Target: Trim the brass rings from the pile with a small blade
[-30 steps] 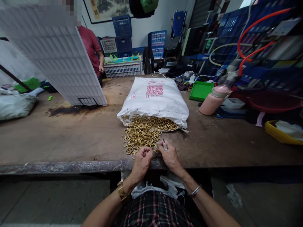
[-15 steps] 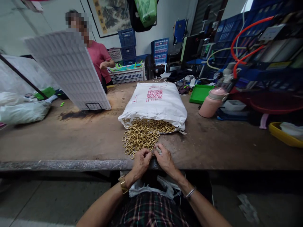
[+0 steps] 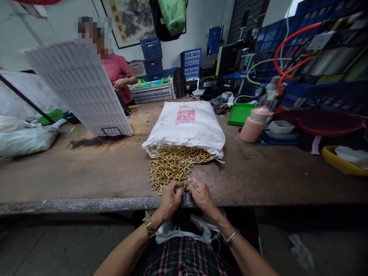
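Observation:
At the table's front edge, my left hand [image 3: 171,198] is closed in a pinch on what looks like a brass-coloured ring, mostly hidden by the fingers. Close beside it, my right hand [image 3: 201,194] is closed around a small, thin, pale tool [image 3: 193,184] whose tip points forward and left. Both hands are beside the near end of a heap of brass-coloured rings [image 3: 169,168]. The heap spills from the open mouth of a white sack [image 3: 184,128] with red printing, which lies on its side.
The brown table [image 3: 258,172] carries a pink bottle [image 3: 253,124], a green tray [image 3: 240,114] and a yellow tray [image 3: 333,161] on the right. A tilted white ribbed panel [image 3: 80,84] stands at left, with a person [image 3: 120,74] behind it. Plastic bags [image 3: 25,140] lie far left.
The view has shifted slightly. My hands have drawn a little apart at the fingertips, and the pale tool shows more clearly. The person behind the panel has moved a hand inward.

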The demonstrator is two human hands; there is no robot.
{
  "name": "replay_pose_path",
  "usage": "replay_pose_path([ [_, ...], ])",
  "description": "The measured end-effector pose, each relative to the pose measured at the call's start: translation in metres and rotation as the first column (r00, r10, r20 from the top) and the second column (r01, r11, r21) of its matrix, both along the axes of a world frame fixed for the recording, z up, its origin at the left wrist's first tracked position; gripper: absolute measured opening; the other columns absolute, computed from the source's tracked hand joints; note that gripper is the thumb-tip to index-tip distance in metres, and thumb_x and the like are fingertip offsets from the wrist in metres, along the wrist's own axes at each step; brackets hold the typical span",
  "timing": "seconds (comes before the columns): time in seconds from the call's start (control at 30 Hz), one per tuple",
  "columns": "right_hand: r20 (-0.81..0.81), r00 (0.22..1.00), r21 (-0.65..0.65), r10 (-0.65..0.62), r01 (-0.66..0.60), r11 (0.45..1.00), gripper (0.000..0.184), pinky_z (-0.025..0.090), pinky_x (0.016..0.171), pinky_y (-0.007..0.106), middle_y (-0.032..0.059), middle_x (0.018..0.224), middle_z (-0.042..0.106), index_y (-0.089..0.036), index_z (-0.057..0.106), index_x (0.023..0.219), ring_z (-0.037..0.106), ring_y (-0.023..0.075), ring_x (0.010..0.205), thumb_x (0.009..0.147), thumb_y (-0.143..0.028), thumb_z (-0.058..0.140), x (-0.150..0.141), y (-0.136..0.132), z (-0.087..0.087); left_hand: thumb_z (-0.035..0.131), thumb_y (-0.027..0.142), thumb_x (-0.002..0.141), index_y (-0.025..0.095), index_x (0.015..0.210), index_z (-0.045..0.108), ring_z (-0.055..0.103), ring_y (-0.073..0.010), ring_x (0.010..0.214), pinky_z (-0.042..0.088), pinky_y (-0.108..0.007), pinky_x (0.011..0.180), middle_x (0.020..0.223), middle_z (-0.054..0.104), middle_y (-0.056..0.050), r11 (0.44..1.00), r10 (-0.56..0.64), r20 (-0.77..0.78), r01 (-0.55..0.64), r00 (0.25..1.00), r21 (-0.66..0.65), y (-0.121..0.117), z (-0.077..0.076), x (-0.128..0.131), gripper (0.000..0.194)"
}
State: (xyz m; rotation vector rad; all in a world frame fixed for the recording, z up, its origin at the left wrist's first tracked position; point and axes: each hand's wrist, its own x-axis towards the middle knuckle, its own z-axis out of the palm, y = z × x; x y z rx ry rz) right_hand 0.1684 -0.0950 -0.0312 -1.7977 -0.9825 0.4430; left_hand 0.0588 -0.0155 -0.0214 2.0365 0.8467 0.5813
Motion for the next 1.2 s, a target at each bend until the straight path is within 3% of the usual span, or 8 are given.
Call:
replay_pose_path([
  [0.2,-0.175,0.984,-0.030,-0.016,0.011,1.000,0.029,0.034,0.052,0.021,-0.0042,0.050,0.046,-0.019,0.047,0.060,0.042,0.0100,0.049,0.078,-0.041,0.040,0.006,0.001,0.003,0.045,0.026,0.077,0.015,0.094,0.058,0.043,-0.0107,0.055,0.033,-0.021,0.054,0.060,0.049,0.003,0.978,0.016,0.093,0.004,0.996,-0.208,0.005,0.008,-0.002,0.024],
  [0.37,-0.179,0.984,-0.006,-0.015,0.014,1.000,0.030,0.033,0.051,0.021,-0.0047,0.050,0.044,-0.020,0.045,0.058,0.041,0.0096,0.049,0.077,-0.043,0.042,0.003,0.002,0.007,0.045,0.028,0.077,0.015,0.081,0.061,0.043,-0.0107,0.056,0.034,-0.022,0.056,0.061,0.052,0.002,0.947,-0.050,0.142,0.092,0.989,-0.306,0.002,0.016,0.000,0.022],
  [0.53,-0.110,0.993,-0.052,-0.033,0.027,0.998,0.034,0.031,0.050,0.021,-0.0052,0.047,0.042,-0.019,0.044,0.056,0.039,0.0091,0.048,0.077,-0.046,0.041,0.001,0.004,0.004,0.046,0.025,0.076,0.015,0.064,0.056,0.044,-0.0105,0.058,0.034,-0.021,0.057,0.059,0.050,0.002,0.955,-0.044,0.170,0.092,0.984,-0.283,-0.001,0.015,0.002,0.018],
  [0.77,-0.052,0.998,-0.190,-0.036,0.025,0.981,0.032,0.028,0.048,0.021,-0.0050,0.046,0.043,-0.019,0.044,0.053,0.037,0.0083,0.047,0.074,-0.042,0.043,0.001,0.012,0.006,0.045,0.022,0.079,0.015,0.067,0.055,0.045,-0.0106,0.060,0.036,-0.022,0.061,0.062,0.052,0.002,0.986,-0.038,0.220,0.073,0.975,-0.153,-0.003,-0.001,0.000,0.017],
  [0.93,-0.077,0.997,-0.253,0.016,-0.035,0.967,0.032,0.029,0.049,0.021,-0.0031,0.048,0.049,-0.019,0.046,0.053,0.042,0.0090,0.048,0.076,-0.041,0.040,0.004,0.014,0.011,0.046,0.021,0.079,0.015,0.068,0.054,0.048,-0.0107,0.062,0.037,-0.022,0.062,0.064,0.054,0.001,0.983,-0.016,0.214,0.054,0.977,-0.174,-0.004,-0.003,0.000,0.015],
  [1.2,-0.192,0.981,-0.274,0.028,-0.081,0.958,0.030,0.031,0.049,0.021,-0.0034,0.045,0.047,-0.019,0.047,0.052,0.042,0.0092,0.046,0.074,-0.038,0.041,0.011,0.012,0.016,0.044,0.023,0.081,0.016,0.077,0.057,0.050,-0.0116,0.066,0.039,-0.023,0.064,0.071,0.058,-0.001,0.960,-0.032,0.218,0.090,0.976,-0.264,-0.008,0.006,0.003,0.015],
])
